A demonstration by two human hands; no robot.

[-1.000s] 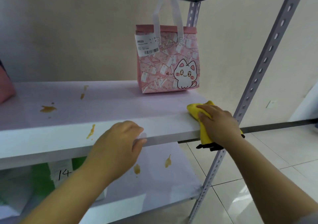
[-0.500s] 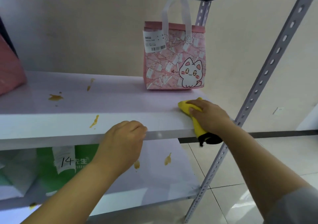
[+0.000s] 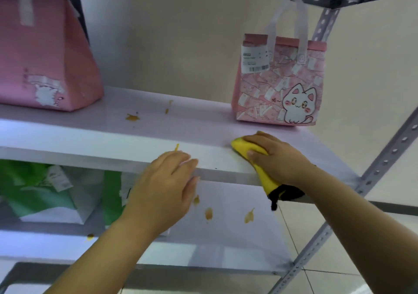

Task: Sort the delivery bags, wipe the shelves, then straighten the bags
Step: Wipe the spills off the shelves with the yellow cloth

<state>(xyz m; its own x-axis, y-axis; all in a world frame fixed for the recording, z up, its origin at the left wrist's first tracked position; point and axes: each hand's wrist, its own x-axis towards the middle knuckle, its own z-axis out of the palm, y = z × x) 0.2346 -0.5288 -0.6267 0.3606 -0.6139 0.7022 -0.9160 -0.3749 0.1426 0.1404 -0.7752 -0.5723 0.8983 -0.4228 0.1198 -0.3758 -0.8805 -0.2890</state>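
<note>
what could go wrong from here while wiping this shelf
1. The yellow cloth in the right hand works just in front of the cat bag; a wide stroke may nudge the bag askew.
2. Orange stains lie further left; wiping through them might smear them toward the plain pink bag.
3. The left hand rests on the shelf edge beside a drip, so it may pick up residue.
</note>
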